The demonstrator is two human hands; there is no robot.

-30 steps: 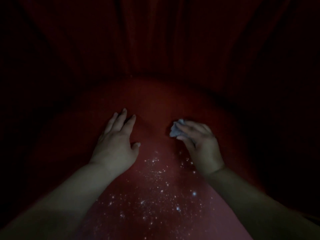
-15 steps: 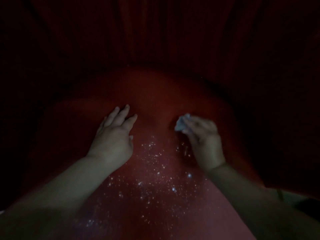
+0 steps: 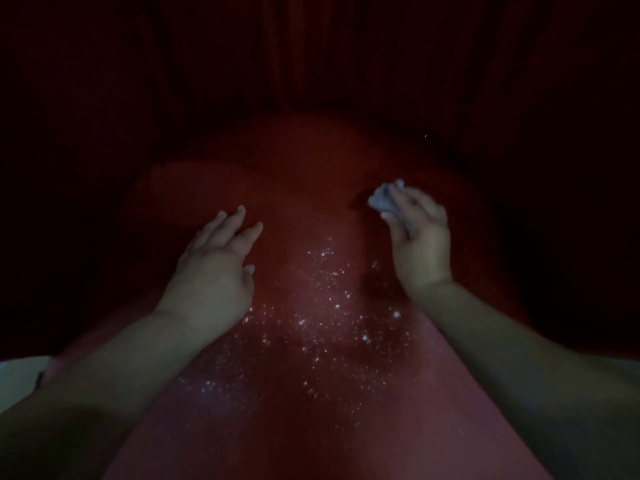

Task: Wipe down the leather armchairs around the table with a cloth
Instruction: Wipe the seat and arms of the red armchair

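Head view: very dim, red-lit; a person's two bare forearms reach forward over a rounded surface.
Armchair: dark red leather armchair [image 3: 304, 188], seen from above; a broad, rounded padded surface fills the middle of the frame, brighter near the camera, fading to black at the far edge and both sides.
Specks: scatter of small white glinting specks [image 3: 322, 327] on the red leather, lying between the two forearms and running toward the near edge; whether dust or droplets cannot be told.
Cloth: small crumpled pale grey-blue cloth [image 3: 381, 199], bunched into a wad, at the right hand's fingertips, beyond the far end of the speck patch; whether it touches the leather cannot be told.
Right hand: right hand [image 3: 420, 237] grasping the cloth, fingers curled round the wad, thumb side toward the centre, wrist raised; most of the cloth is hidden inside the grip.
Left hand: left hand [image 3: 216, 268] released, holding nothing; fingers straight and slightly spread, pointing away from the camera, palm down on or just over the leather, left of the specks.
Backdrop: dark red pleated curtain [image 3: 311, 53] hanging behind the chair, vertical folds barely visible.
Near left corner: pale patch [image 3: 17, 379] at the frame edge, too dim to identify.
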